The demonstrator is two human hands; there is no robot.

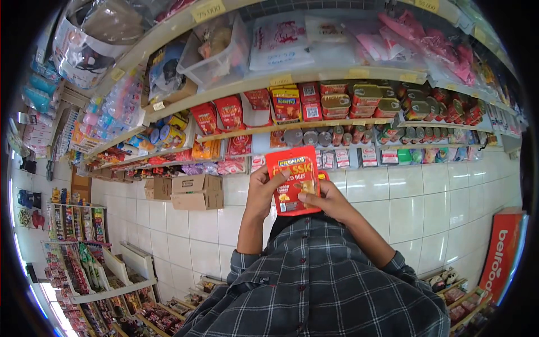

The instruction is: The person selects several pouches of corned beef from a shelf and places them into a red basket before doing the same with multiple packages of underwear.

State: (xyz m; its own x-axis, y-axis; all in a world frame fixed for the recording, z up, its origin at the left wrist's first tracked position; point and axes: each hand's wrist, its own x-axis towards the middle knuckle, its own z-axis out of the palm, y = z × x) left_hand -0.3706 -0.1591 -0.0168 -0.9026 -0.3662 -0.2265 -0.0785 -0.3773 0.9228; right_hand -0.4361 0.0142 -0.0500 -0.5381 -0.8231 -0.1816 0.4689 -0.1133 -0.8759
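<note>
A red pouch of Pronas Classic corned beef [287,157] is upright in front of my chest, its printed front facing me. My left hand [261,192] grips its left side, thumb lying across the front. On the lower right, my right hand [331,202] holds it with the thumb pressed on the front and the fingers hidden behind. A red and yellow edge of another pack [323,176] peeks out behind the pouch by my right hand. Beyond it, the shelf carries red pouches [229,112], a yellow and red Kornetku pouch [286,105] and stacked tins [366,95].
Cardboard boxes [197,192] stand on the tiled floor [376,194] to the left. Above the tins, a shelf bears a clear plastic bin [216,62] and bagged goods. A red belfoods freezer [501,253] is at the right, and snack racks [106,281] fill the lower left.
</note>
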